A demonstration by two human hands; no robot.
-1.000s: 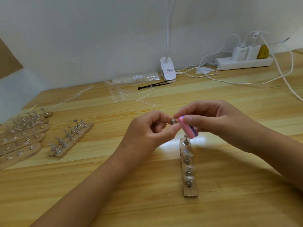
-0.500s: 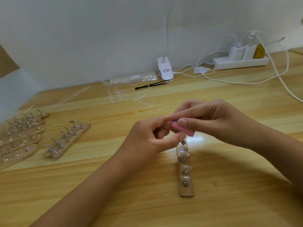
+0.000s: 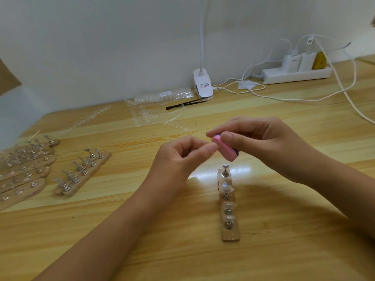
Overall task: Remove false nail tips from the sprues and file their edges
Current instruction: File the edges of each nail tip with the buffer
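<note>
Centrally, pink file [image 3: 224, 150] between right fingers [image 3: 233, 126]; lamp-clip label [image 3: 205, 86] illegible.

A pale wooden table [image 3: 263, 122] fills the lower frame and meets a white wall [image 3: 121, 47] above, and at the far left edge a brown board [image 3: 8, 78] leans in. At the upper centre a white clip lamp [image 3: 203, 84] stands against the wall, with a thin black tool [image 3: 182, 104] lying just beside its foot. At the upper right a white power strip [image 3: 296, 75] carries two white chargers [image 3: 292, 61] and a yellow plug [image 3: 319, 61], and white cables [image 3: 284, 98] run from there over the table.
</note>
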